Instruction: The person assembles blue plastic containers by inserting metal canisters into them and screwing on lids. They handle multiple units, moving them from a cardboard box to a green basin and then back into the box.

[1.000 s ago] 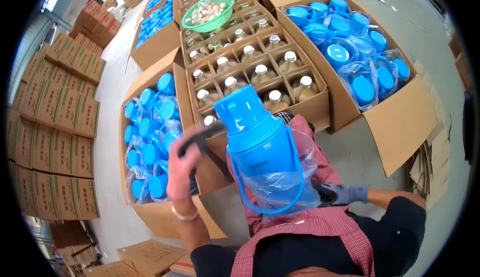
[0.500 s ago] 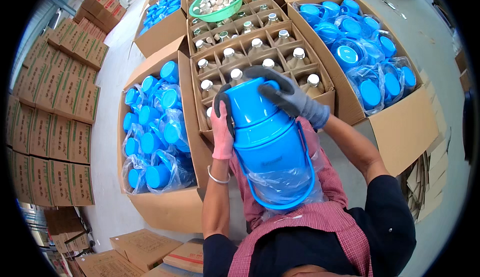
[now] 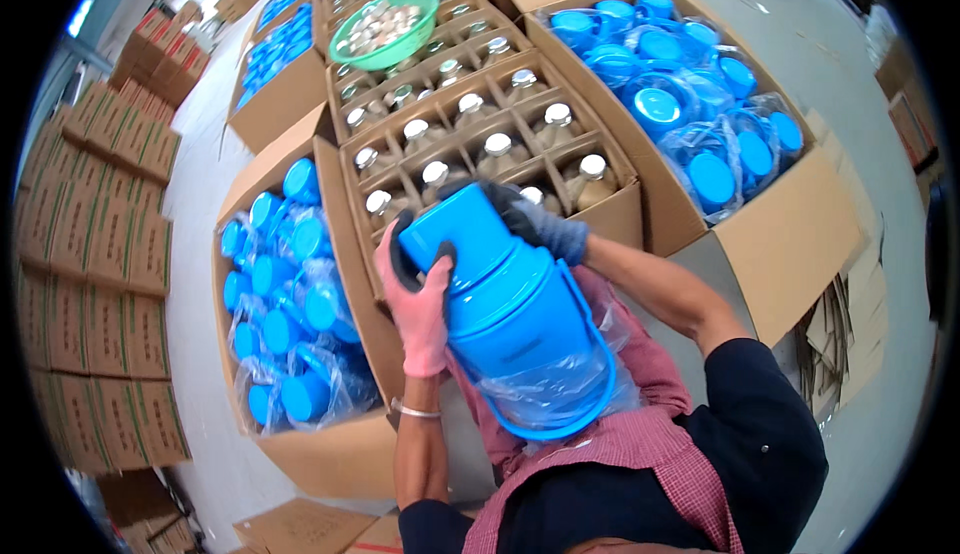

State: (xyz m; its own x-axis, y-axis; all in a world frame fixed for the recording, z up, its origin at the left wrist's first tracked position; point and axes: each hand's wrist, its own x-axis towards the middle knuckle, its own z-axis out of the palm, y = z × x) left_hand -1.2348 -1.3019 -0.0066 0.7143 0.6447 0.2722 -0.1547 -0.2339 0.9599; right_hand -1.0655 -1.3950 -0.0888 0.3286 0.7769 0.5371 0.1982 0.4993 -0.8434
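A blue plastic thermos flask (image 3: 520,324) is tilted against my lap, its cup-shaped top pointing away from me. Clear plastic film wraps its lower part, and a blue carrying handle loops down toward my apron. My left hand (image 3: 415,309), in a pink glove with dark fingertips, grips the left side of the top, thumb across the front. On the far right side of the top, my right hand (image 3: 535,224) in a grey-and-black glove is wrapped round it, with some fingers hidden behind. Just beyond stands a divided carton (image 3: 625,216) of silver-capped glass liners (image 3: 497,157).
Open cartons of blue flask parts in plastic film stand left (image 3: 350,354) and right (image 3: 690,239). A green bowl (image 3: 425,29) of small pale pieces rests on the farther liner carton. Stacked boxes (image 3: 95,244) line the left; flattened cardboard (image 3: 835,339) lies right.
The flask's top has swung left and closer to me. My left hand has turned, its thumb now across the front of the top; my right hand has slid to the far right side.
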